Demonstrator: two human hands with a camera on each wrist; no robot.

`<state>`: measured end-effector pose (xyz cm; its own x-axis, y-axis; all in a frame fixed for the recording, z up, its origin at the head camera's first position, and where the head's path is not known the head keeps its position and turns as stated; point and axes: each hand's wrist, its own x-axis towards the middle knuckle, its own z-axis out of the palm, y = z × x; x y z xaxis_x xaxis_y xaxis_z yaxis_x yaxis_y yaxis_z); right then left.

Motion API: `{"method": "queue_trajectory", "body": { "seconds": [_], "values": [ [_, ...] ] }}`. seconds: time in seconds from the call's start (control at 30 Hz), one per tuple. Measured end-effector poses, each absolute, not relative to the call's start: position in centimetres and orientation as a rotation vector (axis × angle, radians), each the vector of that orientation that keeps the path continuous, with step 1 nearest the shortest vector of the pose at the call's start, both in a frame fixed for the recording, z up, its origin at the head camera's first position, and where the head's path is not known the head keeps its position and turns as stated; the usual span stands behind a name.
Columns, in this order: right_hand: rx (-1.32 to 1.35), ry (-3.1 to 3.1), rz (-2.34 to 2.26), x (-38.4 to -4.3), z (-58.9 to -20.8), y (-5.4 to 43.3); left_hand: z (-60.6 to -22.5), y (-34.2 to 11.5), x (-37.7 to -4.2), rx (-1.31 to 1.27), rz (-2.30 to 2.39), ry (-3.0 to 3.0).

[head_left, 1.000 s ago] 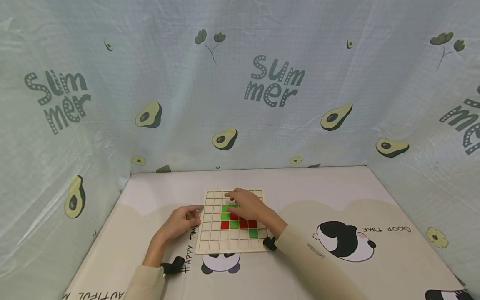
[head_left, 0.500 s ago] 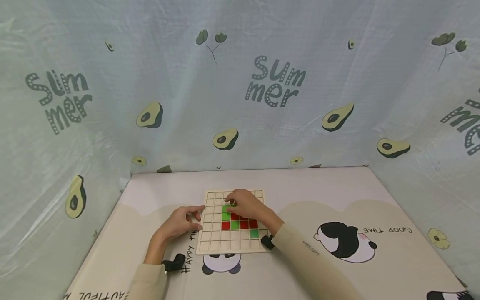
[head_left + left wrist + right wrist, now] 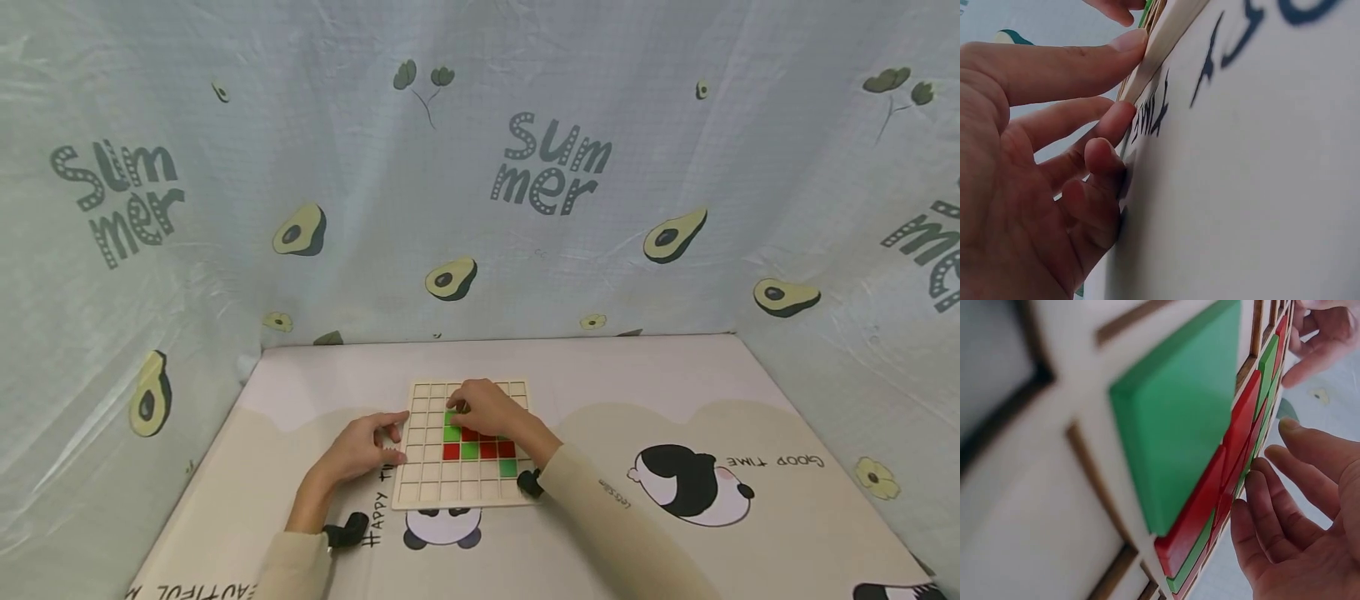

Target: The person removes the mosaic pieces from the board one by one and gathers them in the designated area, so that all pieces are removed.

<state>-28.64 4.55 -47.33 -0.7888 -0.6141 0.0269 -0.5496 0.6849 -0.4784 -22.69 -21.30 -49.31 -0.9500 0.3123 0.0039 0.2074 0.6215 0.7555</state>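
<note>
A pale wooden grid board point(image 3: 420, 492) lies on the tabletop, with red tiles point(image 3: 487, 450) and light green tiles point(image 3: 452, 434) set in its middle cells. A darker green tile point(image 3: 508, 468) sits nearer the right front; it fills much of the right wrist view. My left hand point(image 3: 356, 446) touches the board's left edge with thumb and fingertips, fingers loosely bent. Over the tiles, my right hand point(image 3: 487, 408) has its thumb and forefinger by the upper-left light green tiles. In the right wrist view nothing shows between that hand's point(image 3: 1310, 512) thumb and forefinger. It hides several cells behind it.
The tabletop point(image 3: 585, 542) has a printed panda cover. Hanging sheets point(image 3: 375, 208) with avocado prints close off the back and both sides. A black wrist camera strap point(image 3: 348, 531) sits at the left cuff, and another point(image 3: 529, 483) at the right.
My right hand has shifted slightly left and its fingertips have drawn down toward the light green tiles. The left thumb has come up against the board's edge.
</note>
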Motion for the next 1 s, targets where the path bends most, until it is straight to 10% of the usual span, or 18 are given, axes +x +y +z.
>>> {"method": "queue_trajectory", "body": {
  "seconds": [1.0],
  "values": [
    [-0.943, 2.752, -0.627, -29.05, -47.07, 4.11, -49.68, -21.09, -23.05, 0.481, 1.21, 2.75]
  ]
}}
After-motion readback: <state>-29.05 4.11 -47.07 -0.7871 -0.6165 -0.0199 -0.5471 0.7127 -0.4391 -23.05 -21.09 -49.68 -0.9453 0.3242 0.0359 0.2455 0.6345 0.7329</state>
